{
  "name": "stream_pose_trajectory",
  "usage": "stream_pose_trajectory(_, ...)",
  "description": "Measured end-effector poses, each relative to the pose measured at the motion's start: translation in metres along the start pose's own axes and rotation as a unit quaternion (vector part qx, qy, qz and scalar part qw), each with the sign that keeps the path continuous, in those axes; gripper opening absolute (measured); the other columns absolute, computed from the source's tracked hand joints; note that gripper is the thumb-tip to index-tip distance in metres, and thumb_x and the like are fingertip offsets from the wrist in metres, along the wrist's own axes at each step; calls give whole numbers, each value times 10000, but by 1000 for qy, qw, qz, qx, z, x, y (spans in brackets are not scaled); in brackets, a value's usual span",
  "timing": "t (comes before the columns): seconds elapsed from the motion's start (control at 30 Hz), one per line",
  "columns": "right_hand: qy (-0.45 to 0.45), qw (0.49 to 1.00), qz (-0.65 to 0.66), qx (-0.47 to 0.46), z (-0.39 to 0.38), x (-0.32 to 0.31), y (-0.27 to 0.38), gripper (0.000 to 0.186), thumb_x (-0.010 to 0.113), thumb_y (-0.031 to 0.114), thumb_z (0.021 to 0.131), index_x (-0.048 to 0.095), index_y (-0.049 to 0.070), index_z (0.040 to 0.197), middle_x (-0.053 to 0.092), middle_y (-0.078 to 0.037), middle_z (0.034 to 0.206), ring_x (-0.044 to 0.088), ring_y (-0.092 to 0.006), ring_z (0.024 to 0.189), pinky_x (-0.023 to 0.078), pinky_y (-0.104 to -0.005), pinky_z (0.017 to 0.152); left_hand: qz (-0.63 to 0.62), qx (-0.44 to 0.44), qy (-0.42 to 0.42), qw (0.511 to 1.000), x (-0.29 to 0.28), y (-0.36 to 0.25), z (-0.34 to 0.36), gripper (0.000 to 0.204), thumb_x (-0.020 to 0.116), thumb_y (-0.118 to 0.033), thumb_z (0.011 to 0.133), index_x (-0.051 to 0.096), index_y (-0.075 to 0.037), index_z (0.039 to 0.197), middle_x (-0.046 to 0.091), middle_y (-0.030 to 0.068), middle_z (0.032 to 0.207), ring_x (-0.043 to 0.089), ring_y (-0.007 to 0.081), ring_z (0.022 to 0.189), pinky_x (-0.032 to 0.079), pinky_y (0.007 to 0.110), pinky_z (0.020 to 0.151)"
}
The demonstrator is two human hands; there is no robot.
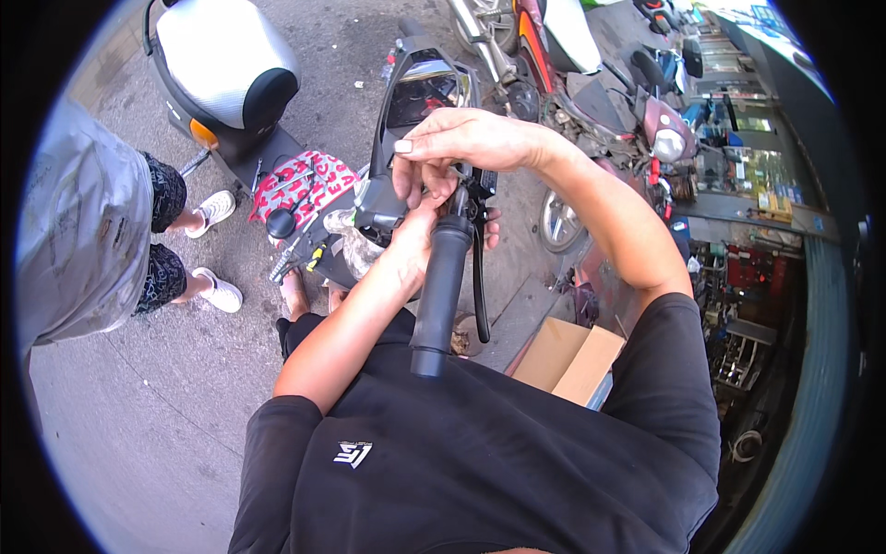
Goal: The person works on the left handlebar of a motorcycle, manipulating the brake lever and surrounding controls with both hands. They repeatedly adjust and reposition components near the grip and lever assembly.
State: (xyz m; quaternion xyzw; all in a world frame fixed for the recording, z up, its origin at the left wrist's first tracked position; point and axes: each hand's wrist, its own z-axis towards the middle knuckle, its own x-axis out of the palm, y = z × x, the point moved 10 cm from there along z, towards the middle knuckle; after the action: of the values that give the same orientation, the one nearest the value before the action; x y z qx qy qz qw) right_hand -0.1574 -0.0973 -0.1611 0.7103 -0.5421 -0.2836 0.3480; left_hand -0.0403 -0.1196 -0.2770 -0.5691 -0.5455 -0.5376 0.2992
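Note:
A black rubber handlebar grip (439,286) points toward me, with a black brake lever (479,291) along its right side. My left hand (423,226) is wrapped round the handlebar just beyond the grip; its fingertips show on the far side of the lever. Arched over the same spot is my right hand (457,143), its fingers bent down close to the left hand. What lies between those fingers is hidden. Black scooter bodywork (377,205) sits just left of both hands, and a dark glossy panel (425,97) rises beyond them.
At left stands a person in a grey shirt (83,222), beside a scooter with a silver-white seat (221,55). A red-and-white lettered cloth (300,189) covers part of a scooter. Right of me are an open cardboard box (563,365), parked motorcycles (669,138) and shop shelves (738,351).

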Motion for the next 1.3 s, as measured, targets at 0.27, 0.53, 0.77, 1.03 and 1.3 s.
stream_pose_trajectory(0.27, 119, 991, -10, 54, 20, 17, -12, 520, 542, 477, 993, 712, -15, 978, 658, -58, 772, 561, -80, 579, 444, -210, 546, 26, 28, -16, 999, -12, -5, 2, 730, 515, -591, 966, 437, 42, 1321, 607, 299, 1133, 675, 409, 914, 618, 501, 775)
stream_pose_trajectory(0.53, 110, 994, -11, -7, 13, 24, 0, 387, 560, 299, 1026, 660, -19, 830, 605, -18, 684, 568, -70, 636, 471, -251, 590, 37, 52, -21, 998, -6, 0, -5, 847, 480, -684, 934, 465, 70, 1320, 606, 259, 1095, 666, 358, 911, 613, 437, 802)
stream_pose_trajectory(0.77, 96, 991, -86, -33, 7, 32, 11, 424, 511, 291, 1060, 628, 1, 774, 584, -5, 670, 527, -77, 636, 455, -258, 596, 4, 60, -12, 998, 0, 9, -15, 909, 561, -749, 819, 515, 37, 1274, 626, 207, 1066, 675, 331, 877, 613, 438, 769)
stream_pose_trajectory(1.03, 49, 994, -93, -11, 13, 25, 7, 433, 496, 306, 1067, 635, 6, 787, 603, -8, 699, 529, -73, 652, 450, -254, 602, -65, 26, -43, 997, -6, 15, -13, 597, 571, -552, 941, 563, 7, 1148, 652, 157, 955, 681, 271, 799, 612, 402, 658)
stream_pose_trajectory(1.3, -43, 995, -76, -52, 25, 22, 5, 426, 507, 318, 1062, 632, -10, 821, 569, -2, 697, 502, -75, 661, 429, -251, 604, -69, 15, -92, 993, -30, 17, -9, 491, 537, -443, 1012, 541, 11, 1198, 647, 177, 985, 680, 309, 800, 613, 421, 680)
